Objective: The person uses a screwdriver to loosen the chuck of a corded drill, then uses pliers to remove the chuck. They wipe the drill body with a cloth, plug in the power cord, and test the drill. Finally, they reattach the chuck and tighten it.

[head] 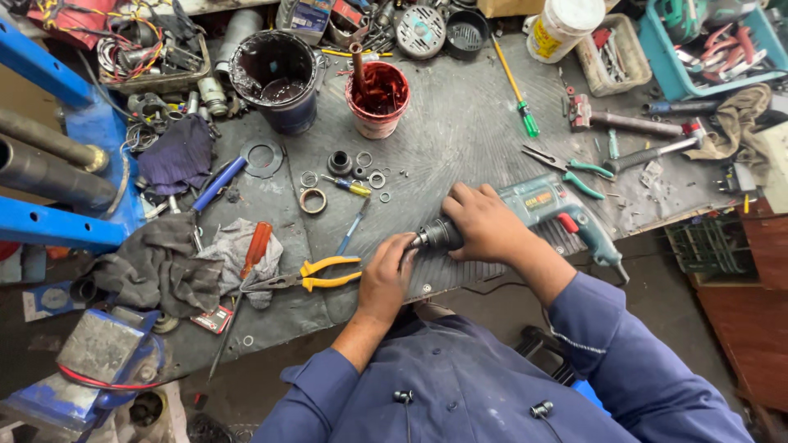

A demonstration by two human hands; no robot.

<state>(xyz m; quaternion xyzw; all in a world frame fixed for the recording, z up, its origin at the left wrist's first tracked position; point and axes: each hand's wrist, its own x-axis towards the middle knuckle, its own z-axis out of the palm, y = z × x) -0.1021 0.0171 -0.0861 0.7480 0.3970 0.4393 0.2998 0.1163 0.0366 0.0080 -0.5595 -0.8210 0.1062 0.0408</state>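
The teal power drill (552,210) is pinned on the counter (460,123) under the clasped right hand (486,223); its chuck (435,235) is pinched by the left hand (386,275). The chuck could slip if the grip loosened.

Your workbench (460,123) is a dark, grimy sheet filling the middle of the frame. On it lie a teal power drill (550,209) at centre right, yellow-handled pliers (316,275) lower left, a red paint pot (377,98) and a black bucket (275,78) at the top, and grey rags (164,262) at left.
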